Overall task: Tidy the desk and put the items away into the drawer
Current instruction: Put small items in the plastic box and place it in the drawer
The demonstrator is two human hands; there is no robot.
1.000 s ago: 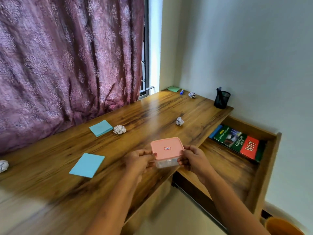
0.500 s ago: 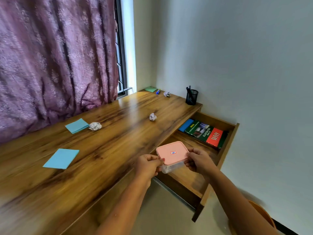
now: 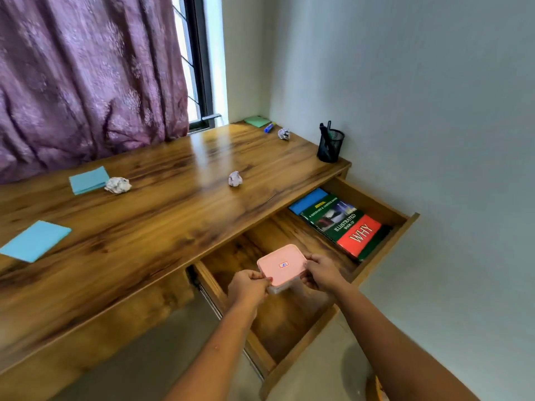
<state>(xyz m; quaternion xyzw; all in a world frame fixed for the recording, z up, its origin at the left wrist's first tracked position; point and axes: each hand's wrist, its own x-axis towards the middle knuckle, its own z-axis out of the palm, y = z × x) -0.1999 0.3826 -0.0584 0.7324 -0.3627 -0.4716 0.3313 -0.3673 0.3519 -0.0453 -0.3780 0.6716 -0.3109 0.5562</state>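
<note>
Grips box [image 3: 282, 264] at its two ends, left hand [image 3: 249, 287] and right hand [image 3: 321, 273], above the floor of the open drawer [image 3: 275, 328], not yet down. Might slip from such edge hold and drop; might bump books [image 3: 341, 224] if pushed far

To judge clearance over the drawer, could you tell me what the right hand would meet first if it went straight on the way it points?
The right hand points forward-left at the pink-lidded box it grips; beyond that, probably the left hand, though depth is unclear.
</note>
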